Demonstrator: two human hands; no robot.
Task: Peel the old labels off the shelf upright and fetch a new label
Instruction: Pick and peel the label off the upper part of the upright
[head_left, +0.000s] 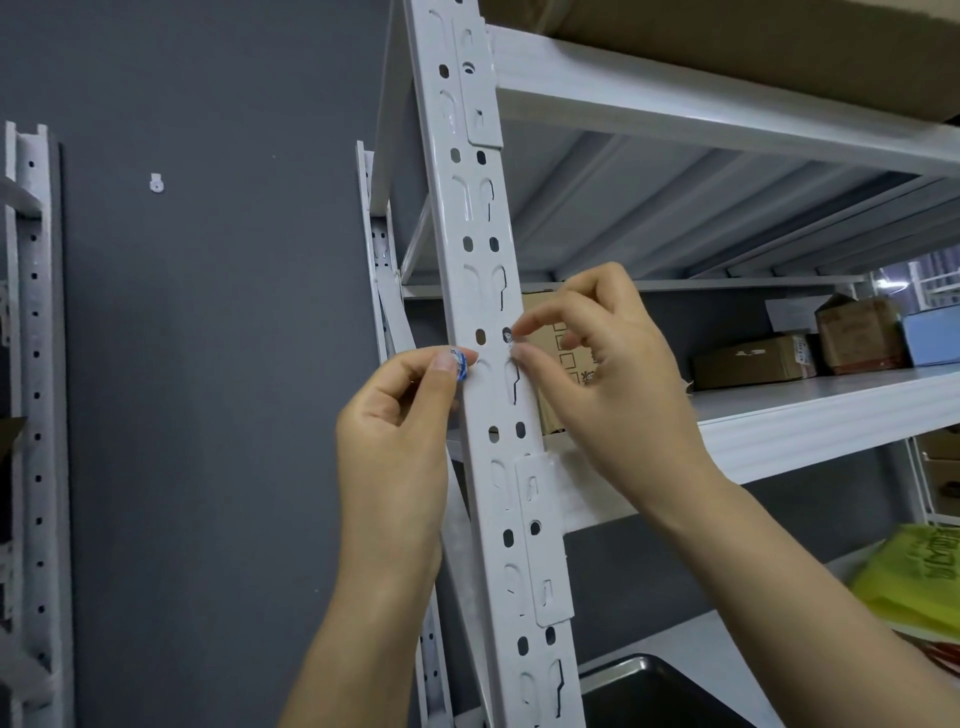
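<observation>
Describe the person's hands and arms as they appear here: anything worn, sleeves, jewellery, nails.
Both the left hand and the right hand are bare: no gloves, rings, watch or bracelet visible. The forearms are uncovered to the frame edge, with no sleeve in view. The nails are short and plain, without visible polish.

Light: dim and grey, soft all over.
Bright spot: far right, behind the shelves.
Shadows: soft, under the shelves.
Blur: yellow bag (914, 577) at right edge.
Edges: straight posts lean and bend.
</observation>
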